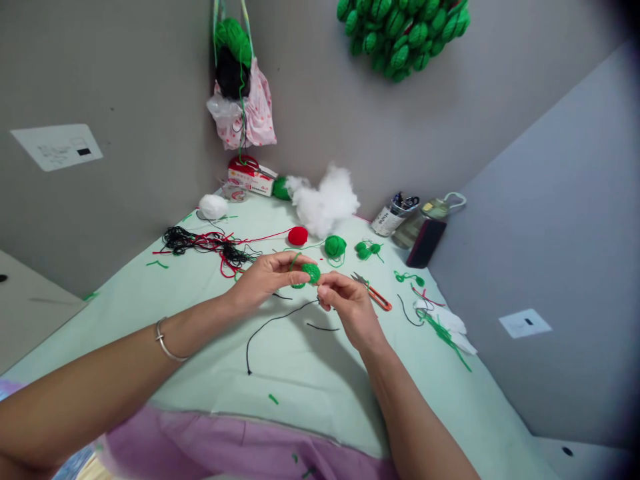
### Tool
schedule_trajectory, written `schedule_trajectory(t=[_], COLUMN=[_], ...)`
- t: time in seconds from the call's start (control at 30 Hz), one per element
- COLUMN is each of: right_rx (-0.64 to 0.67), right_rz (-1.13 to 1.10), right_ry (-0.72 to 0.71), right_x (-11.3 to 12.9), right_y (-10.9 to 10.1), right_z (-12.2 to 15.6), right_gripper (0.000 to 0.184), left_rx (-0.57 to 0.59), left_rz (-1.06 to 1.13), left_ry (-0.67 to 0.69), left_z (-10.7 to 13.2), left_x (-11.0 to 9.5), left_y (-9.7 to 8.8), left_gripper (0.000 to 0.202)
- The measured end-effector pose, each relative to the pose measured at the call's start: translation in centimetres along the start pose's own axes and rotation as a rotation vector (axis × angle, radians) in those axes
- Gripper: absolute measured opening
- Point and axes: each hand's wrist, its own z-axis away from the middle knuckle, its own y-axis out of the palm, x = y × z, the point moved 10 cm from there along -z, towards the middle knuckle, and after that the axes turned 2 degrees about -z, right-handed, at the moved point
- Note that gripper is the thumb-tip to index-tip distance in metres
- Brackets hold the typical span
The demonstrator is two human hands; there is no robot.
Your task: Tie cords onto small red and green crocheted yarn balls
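A purple cloth (240, 440) lay along the near edge, with a green yarn scrap (273, 399) just beyond it on the pale tablecloth (210, 387). A long black thread (260, 333) curved from there towards the right hand (347, 303), and a short black thread (323, 327) lay below the hands. The left hand (267, 277) was nearly closed, thumb and fingers gripping a small green crocheted piece (311, 272) above the middle of the table. The right hand's fingers were curled, its thumb drawn in close, near the right side of that piece; whether it pinched anything could not be told. Orange-handled snips (380, 297) lay just beside it on the right.

Farther left spread a tangle of black and red yarn (210, 245). Beyond the hands sat a green yarn ball (335, 247) and, left of it, a red yarn ball (298, 236). On the far right a dark phone (427, 243) leaned against a bottle (435, 210). Fluffy white stuffing (327, 203) was heaped by the far wall.
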Motion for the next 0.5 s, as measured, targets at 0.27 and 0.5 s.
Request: schedule_trajectory(t=[0.27,0.5], right_rx=[-0.071,0.018], right_rz=[-0.080,0.053], right_ry=[-0.029,-0.007], right_x=[0.4,0.5], right_y=[0.2,0.3], right_z=[0.2,-0.1], right_gripper=[0.020,0.016], left_rx=[0.025,0.017], left_rz=[0.086,0.013], left_ry=[0.039,0.109], left_z=[0.6,0.7], left_x=[-0.5,-1.1], left_y=[1.2,1.1], left_gripper=[0.024,0.021])
